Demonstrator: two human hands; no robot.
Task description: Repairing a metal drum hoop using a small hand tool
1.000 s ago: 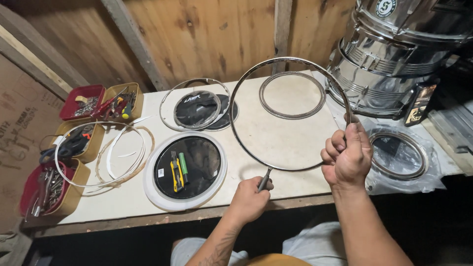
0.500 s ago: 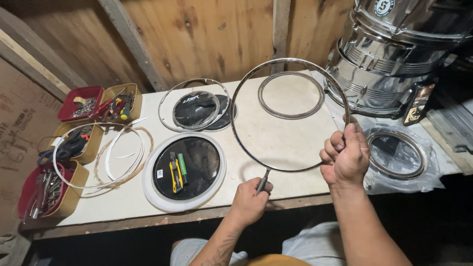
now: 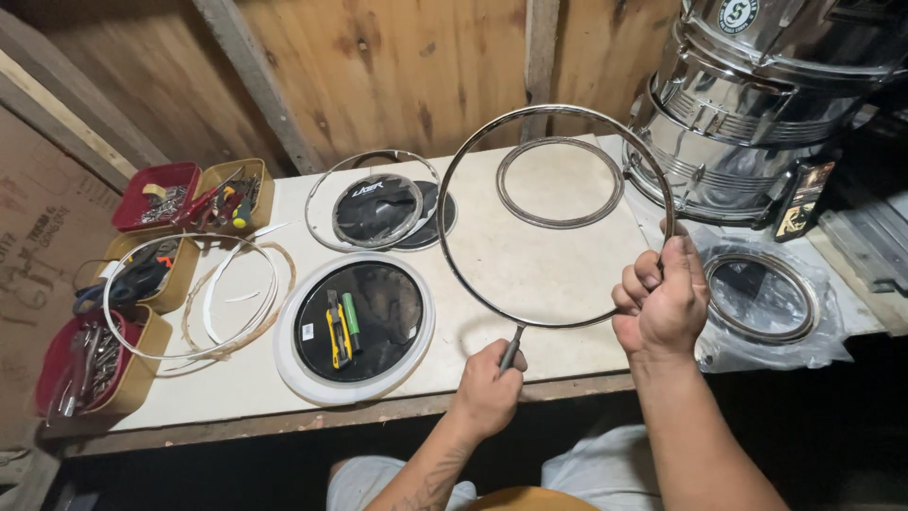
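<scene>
I hold a large metal hoop [image 3: 454,161] upright over the white table [image 3: 558,255]. My right hand [image 3: 662,298] grips its right rim. My left hand [image 3: 487,388] is closed around a thin dark tool [image 3: 511,348] whose tip touches the bottom of the hoop. A smaller metal ring [image 3: 560,182] lies flat on the table behind the hoop. A black drumhead with a white rim [image 3: 378,298] lies to the left of my hands, with a yellow cutter [image 3: 335,329] and a green tool [image 3: 351,308] on it.
Chrome drums [image 3: 757,104] are stacked at the back right. A plastic-wrapped drumhead [image 3: 764,295] lies by my right hand. Another black drumhead [image 3: 380,210] and thin hoops [image 3: 189,293] lie left. Red and yellow bins [image 3: 156,194] of tools line the left edge.
The hoop and both hands have barely moved; the view has shifted slightly.
</scene>
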